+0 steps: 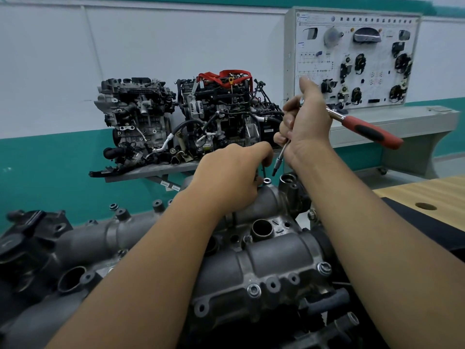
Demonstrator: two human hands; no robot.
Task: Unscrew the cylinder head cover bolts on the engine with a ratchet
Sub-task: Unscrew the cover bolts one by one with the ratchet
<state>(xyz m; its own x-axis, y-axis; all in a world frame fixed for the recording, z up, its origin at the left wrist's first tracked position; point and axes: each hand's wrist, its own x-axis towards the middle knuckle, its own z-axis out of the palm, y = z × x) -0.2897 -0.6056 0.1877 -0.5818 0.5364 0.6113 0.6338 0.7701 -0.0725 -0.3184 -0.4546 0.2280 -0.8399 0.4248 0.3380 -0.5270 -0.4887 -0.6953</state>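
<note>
The grey cast cylinder head cover [264, 270] fills the lower part of the view, lying across the engine [75, 248] directly in front of the person. The right hand [305, 122] is raised above the cover's far end, its fingers curled round the ratchet [352, 122] near the head; the red and black handle points away to the right, and the extension bar with its bit [278, 162] hangs down, tilted, with the tip just above the cover and not touching it. The left hand [234, 172] reaches to the far edge of the cover, its fingertips pinching a slim dark bolt [263, 171] that stands upright over a bolt boss [267, 181]. Several bolts [253, 289] are seated along the cover's near edge. Beyond, two display engines [176, 117] stand on a grey shelf [151, 171] against the white and teal wall. To the right stands a training board [352, 59] carrying wired car parts, and at the right edge is part of a wooden tabletop [422, 195].
</note>
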